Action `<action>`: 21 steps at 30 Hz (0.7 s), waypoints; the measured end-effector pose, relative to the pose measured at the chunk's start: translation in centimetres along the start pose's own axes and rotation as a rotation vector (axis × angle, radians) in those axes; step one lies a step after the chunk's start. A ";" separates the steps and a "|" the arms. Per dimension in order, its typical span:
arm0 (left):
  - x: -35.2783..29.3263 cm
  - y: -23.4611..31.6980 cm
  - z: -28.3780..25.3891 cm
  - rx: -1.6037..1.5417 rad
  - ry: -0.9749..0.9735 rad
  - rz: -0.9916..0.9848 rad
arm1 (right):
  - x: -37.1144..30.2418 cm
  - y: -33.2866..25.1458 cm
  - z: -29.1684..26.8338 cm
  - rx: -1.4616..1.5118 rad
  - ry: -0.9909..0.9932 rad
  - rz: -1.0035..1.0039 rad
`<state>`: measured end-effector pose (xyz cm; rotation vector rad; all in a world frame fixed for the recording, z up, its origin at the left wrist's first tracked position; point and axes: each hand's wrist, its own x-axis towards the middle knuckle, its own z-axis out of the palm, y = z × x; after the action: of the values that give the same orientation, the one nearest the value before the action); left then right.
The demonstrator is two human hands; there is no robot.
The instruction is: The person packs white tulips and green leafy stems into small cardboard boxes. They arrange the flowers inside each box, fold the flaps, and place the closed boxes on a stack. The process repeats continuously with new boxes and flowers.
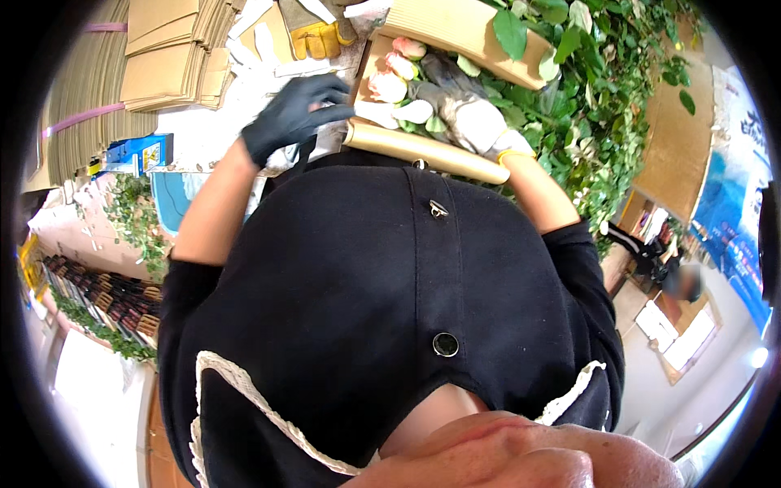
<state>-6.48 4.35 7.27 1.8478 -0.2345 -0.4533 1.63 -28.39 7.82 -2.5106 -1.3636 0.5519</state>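
My left hand [294, 118], in a black glove, hovers over the white work surface with nothing visible in it. Its fingers are bent and apart, with the tips near the left end of a cardboard trough. My right hand [468, 114], in a white glove with dark, soiled fingers, lies across a bunch of pink roses [387, 86] in that trough. The blooms stick out left of the hand, and the stems under its palm are hidden. A rounded tan cardboard edge [427, 152] runs along the trough's near side, right against my black top.
A ridged cardboard piece [464, 41] borders the trough's far side. Leafy green stems [582, 122] pile up at the right. Stacked flat cardboard [167, 53] stands at the left, above a blue box [150, 152]. Yellow-and-grey work gloves [316, 41] lie at the back.
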 end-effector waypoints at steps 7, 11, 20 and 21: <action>-3.1 -4.1 -8.9 0.252 0.035 -0.198 | -0.9 -0.6 -0.3 -0.020 0.021 0.075; 1.4 2.9 -2.4 0.538 0.159 0.311 | -0.2 -1.4 -1.7 0.060 0.140 0.085; 0.5 2.4 -6.5 0.387 -0.038 0.023 | -0.5 -1.9 -2.5 0.160 0.084 0.128; -0.3 2.4 -6.8 0.573 0.032 0.072 | -0.4 -2.1 -2.9 0.157 0.061 0.138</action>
<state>-3.75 9.62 11.35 2.3931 -0.4420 -0.3246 1.09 -27.61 11.30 -2.4842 -1.0866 0.5796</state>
